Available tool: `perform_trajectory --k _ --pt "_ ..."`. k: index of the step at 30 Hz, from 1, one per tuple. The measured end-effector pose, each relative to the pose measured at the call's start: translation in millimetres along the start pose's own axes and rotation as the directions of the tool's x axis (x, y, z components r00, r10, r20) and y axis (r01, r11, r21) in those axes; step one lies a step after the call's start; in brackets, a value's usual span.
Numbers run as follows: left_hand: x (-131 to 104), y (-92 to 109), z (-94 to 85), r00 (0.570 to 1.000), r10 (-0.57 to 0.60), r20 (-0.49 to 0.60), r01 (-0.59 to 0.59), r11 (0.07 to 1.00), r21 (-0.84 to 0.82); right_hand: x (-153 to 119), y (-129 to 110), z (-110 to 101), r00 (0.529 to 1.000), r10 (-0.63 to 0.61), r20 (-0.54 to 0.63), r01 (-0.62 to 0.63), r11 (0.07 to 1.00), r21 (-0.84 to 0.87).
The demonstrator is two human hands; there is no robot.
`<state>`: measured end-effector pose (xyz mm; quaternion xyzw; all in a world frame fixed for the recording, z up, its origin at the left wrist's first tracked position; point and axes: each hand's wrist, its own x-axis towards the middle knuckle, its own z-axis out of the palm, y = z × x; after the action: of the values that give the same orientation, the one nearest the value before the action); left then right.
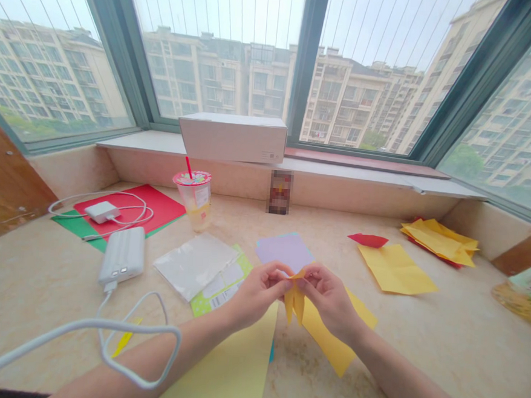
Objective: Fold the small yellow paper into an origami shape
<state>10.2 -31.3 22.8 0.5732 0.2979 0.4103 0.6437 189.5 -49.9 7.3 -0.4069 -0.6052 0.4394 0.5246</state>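
Between my two hands is a small folded piece of yellow paper [294,304], with two pointed flaps hanging down. My left hand [266,287] pinches its left upper edge between thumb and fingers. On the other side, the fingers of my right hand [327,294] are closed on its right upper edge. A yellow-orange sheet [328,337] lies on the counter under my right hand and forearm. Pale yellow paper [231,366] rests below my left wrist, a bit of blue showing at its edge. Just beyond my hands lies a lilac sheet [284,249].
At left are a white power bank [124,256] with a looping cable, a charger [103,212] on red paper [156,200], and a drink cup [197,200]. A clear plastic sleeve [195,264] lies centre-left. Yellow sheets [397,269] and a bottle [526,296] are at right.
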Motion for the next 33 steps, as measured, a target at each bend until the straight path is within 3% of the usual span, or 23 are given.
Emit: perform_trajectory --k 9,21,27,33 --pt "-3 4 0.7 0.999 -0.026 0.024 0.028 0.996 -0.086 -1 -15 -9 0.996 -0.071 0.054 0.073 0.997 -0.020" --pt "-2 -1 -0.5 0.999 0.008 -0.031 -0.006 0.999 0.040 -4 -10 -11 0.977 -0.206 0.053 0.211 0.968 -0.139" --pt "0 -2 -0.1 0.999 -0.036 0.016 0.033 0.989 0.142 -4 6 -3 0.982 -0.143 -0.126 0.139 0.990 -0.035" --pt "0 3 -1.0 0.998 0.055 -0.042 -0.033 0.909 0.415 -1 -7 -10 0.997 -0.028 -0.075 0.008 0.967 -0.253"
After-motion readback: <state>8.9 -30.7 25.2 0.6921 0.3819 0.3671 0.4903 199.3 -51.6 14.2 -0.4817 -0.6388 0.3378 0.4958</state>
